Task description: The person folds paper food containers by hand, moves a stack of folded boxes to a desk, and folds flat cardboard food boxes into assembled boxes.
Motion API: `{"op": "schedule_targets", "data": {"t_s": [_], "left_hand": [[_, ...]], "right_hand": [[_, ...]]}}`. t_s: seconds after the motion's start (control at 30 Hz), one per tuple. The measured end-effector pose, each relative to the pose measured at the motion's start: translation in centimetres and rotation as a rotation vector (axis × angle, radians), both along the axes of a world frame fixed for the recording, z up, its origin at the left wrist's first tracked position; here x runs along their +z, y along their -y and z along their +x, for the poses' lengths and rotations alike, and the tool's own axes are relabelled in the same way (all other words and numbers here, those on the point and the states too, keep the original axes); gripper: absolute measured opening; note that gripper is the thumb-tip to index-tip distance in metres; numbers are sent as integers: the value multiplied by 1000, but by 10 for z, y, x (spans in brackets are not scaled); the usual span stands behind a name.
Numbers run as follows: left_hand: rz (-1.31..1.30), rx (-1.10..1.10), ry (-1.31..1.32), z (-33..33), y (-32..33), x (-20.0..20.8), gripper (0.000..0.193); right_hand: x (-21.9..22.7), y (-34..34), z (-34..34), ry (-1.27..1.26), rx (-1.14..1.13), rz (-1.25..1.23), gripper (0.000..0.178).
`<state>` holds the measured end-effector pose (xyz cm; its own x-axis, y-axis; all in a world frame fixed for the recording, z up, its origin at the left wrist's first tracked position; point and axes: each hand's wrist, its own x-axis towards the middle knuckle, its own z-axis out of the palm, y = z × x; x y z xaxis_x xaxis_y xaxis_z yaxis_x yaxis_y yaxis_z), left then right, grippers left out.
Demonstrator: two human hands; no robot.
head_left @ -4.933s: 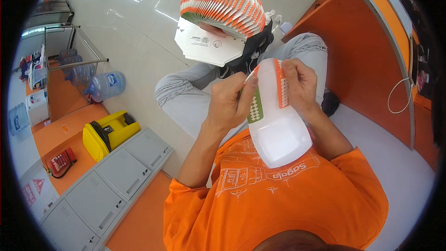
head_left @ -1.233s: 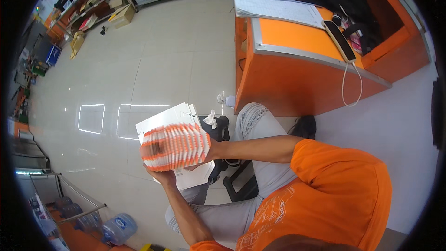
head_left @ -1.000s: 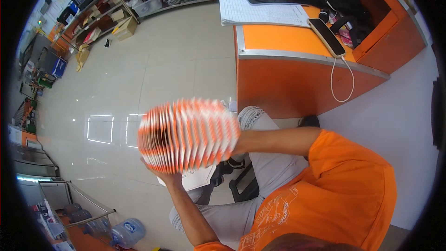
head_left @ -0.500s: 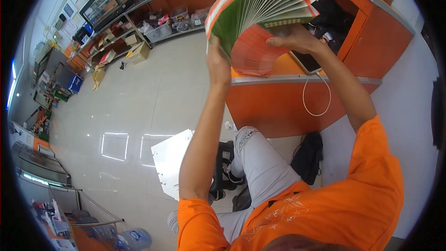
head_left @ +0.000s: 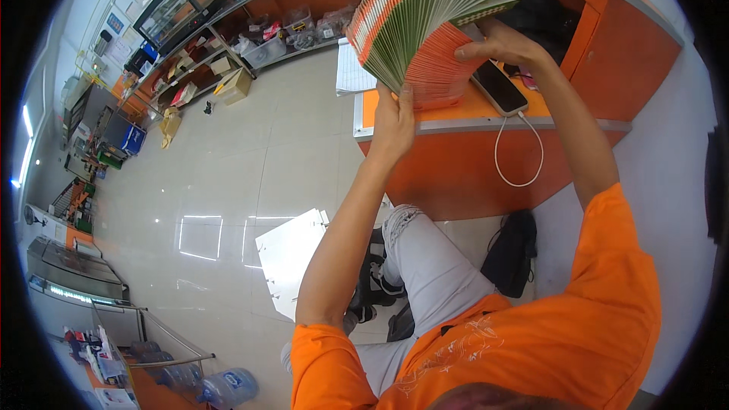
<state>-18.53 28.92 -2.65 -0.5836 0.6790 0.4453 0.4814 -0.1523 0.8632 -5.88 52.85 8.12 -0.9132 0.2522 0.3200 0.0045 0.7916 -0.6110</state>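
Both my hands hold up a stack of flat printed paper pieces in green, orange and white, spread into a wide fan over the orange desk. My left hand is closed on the fan's lower left side, with the thumb in front. My right hand grips its right end, thumb on the near side and the other fingers partly hidden behind. Under my right forearm lies a phone with a white cable looping down over the desk edge. A lined paper pad sticks out beside the fan's left edge.
An open compartment on the right of the desk holds a dark bag. White boards lie near my feet. A black bag is on the floor by the wall. Shelves with plastic bins and a cardboard box stand beyond.
The fan has shifted slightly right, and its pieces have spread, showing more green and orange edges. My left hand moved right with it, uncovering the lined pad.
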Motion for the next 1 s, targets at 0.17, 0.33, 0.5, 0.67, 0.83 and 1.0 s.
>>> {"op": "schedule_targets", "data": {"t_s": [0.17,0.33,0.5,0.67,0.83,1.0], "left_hand": [[101,4,-22,8,2,5,64],[-4,26,81,8,10,9,71],[4,54,142,1,46,-4,72],[168,260,-126,1,152,-19,52],[186,788,297,-2,311,-125,34],[-83,1223,686,30,499,-243,42]], "right_hand": [[3,10,13,-5,-51,-43,116],[-2,22,27,-31,-127,26,118],[-21,39,27,-276,-157,219,103],[-32,82,64,-458,-410,135,69],[-67,58,82,-516,-357,-181,39],[-156,194,62,-448,124,-486,33]]}}
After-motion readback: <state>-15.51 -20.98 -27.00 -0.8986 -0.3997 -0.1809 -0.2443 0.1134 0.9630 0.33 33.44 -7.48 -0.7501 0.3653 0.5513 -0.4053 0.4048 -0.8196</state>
